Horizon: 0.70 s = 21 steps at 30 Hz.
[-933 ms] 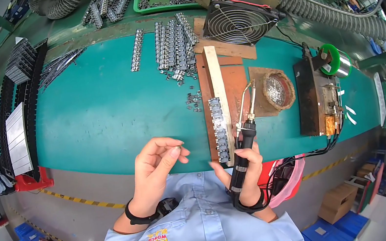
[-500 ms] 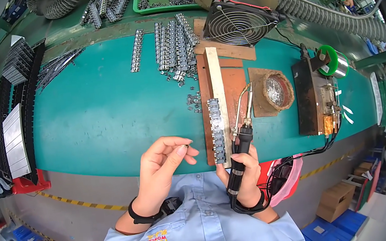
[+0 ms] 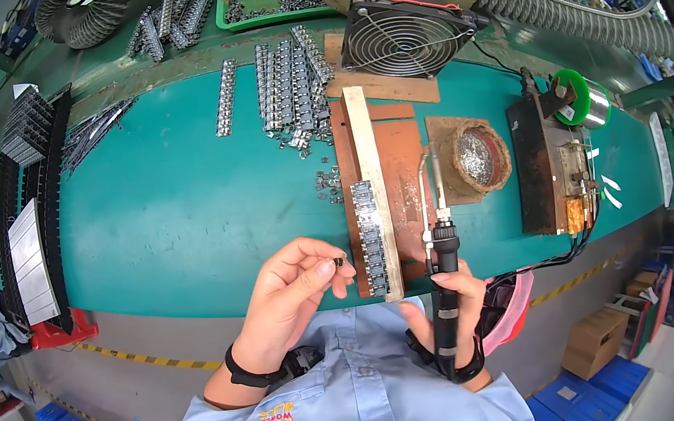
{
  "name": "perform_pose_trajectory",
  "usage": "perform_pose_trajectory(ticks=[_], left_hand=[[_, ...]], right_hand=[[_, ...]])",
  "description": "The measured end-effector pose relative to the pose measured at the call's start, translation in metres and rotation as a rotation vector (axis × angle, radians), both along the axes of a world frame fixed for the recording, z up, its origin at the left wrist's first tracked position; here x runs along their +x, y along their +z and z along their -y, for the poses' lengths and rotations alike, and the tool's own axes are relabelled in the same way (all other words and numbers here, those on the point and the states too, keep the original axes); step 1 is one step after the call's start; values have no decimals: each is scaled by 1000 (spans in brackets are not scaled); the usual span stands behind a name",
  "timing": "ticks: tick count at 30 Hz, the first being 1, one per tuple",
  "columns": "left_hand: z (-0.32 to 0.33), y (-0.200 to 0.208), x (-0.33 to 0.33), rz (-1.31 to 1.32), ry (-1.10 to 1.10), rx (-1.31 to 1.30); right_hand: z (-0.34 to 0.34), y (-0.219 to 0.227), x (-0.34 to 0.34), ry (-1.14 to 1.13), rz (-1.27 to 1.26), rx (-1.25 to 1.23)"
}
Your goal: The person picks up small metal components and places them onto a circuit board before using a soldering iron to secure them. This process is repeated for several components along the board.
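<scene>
My left hand [image 3: 290,293] is closed, thumb and fingertips pinching a small dark component [image 3: 339,262] just left of the circuit board strip [image 3: 370,236]. That strip lies lengthwise against a pale wooden bar [image 3: 362,134] on a reddish-brown board [image 3: 401,163]. To the right of the bar, my right hand [image 3: 459,297] grips a black soldering iron [image 3: 444,251]; its tip points away from me, with a thin metal tube running alongside. Loose small components [image 3: 328,184] lie left of the board, below a pile of board strips [image 3: 290,88].
A round pot of shiny metal [image 3: 506,159] stands right of the iron. Behind are a black fan [image 3: 407,37] and a green tray of parts [image 3: 223,15]. A dark box [image 3: 536,182] with a solder spool [image 3: 594,107] stands right; black racks [image 3: 50,225] line the left.
My right hand has swung the soldering iron to the right, away from the strip, and it now points more upright. The left hand has brought the component slightly closer to the strip.
</scene>
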<state>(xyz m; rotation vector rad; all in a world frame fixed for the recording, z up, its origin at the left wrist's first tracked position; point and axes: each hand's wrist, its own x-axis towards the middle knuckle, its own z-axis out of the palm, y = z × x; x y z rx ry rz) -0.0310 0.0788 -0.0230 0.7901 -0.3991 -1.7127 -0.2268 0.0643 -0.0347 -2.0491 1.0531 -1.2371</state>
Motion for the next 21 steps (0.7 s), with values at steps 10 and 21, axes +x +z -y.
perform_pose_trajectory(ticks=[10,21], left_hand=[[-2,5,-4,36,-71,-30],[-8,9,-7,321,-84,-274]], right_hand=[[11,13,13,220,296,79],[18,29,22,263,207,191]])
